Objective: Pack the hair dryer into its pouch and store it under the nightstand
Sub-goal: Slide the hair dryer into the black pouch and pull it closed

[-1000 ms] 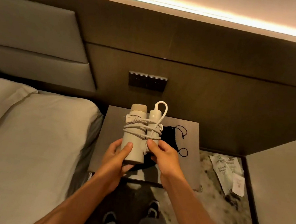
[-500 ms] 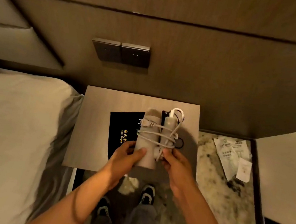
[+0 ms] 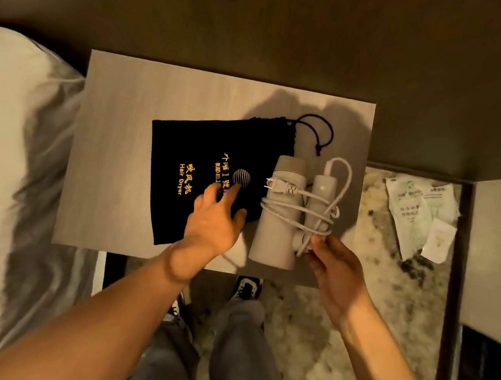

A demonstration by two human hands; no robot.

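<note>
Head cam, looking down: flat black fabric drawstring pouch w/ gold "Hair Dryer" lettering lying on pale wood nightstand top, right under left hand, fingers spread, loose, tips on the cloth. Just right of that hand, folded beige hair dryer w/ white cord wrapped round it, pinched at near end by right hand. Crumpled paper packets on marble ledge further right.

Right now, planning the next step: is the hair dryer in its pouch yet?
Out. The hair dryer, cord-wrapped, lies on the nightstand beside the flat black pouch.
</note>
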